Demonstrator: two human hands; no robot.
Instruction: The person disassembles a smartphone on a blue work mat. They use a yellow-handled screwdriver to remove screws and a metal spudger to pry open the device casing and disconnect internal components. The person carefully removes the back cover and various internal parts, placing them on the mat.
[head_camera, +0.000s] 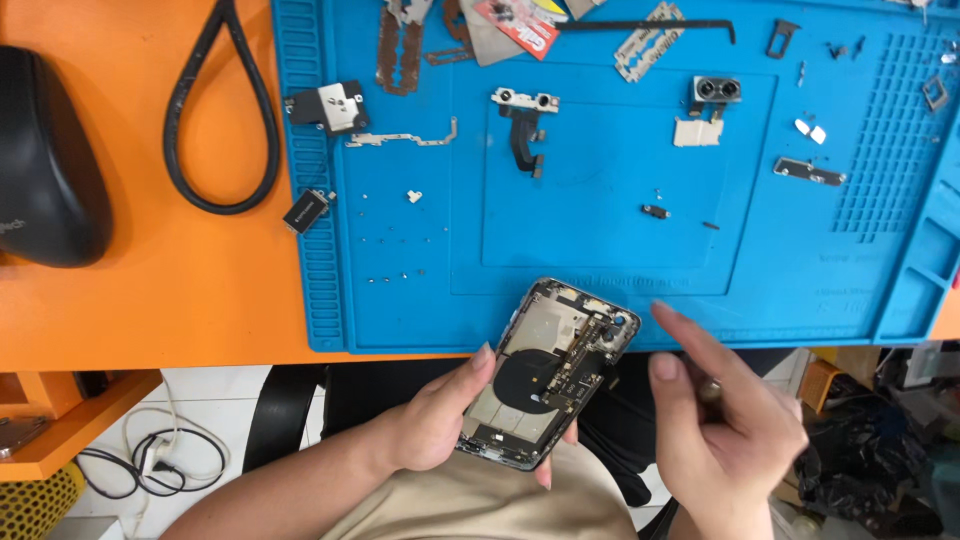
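Cradling an opened phone frame (548, 375) by its lower end, the left hand (440, 425) is clamped around it, thumb along the near edge, just off the front of the blue work mat (600, 270). The right hand (725, 425) sits just beside it, fingers curled together around a small dark tool (708, 390), forefinger extended. Farther out on the mat lie tiny screws (400, 240), a camera module (714, 90) and a flex cable part (525, 125); a black mouse (45, 160) rests on the orange table (150, 300).
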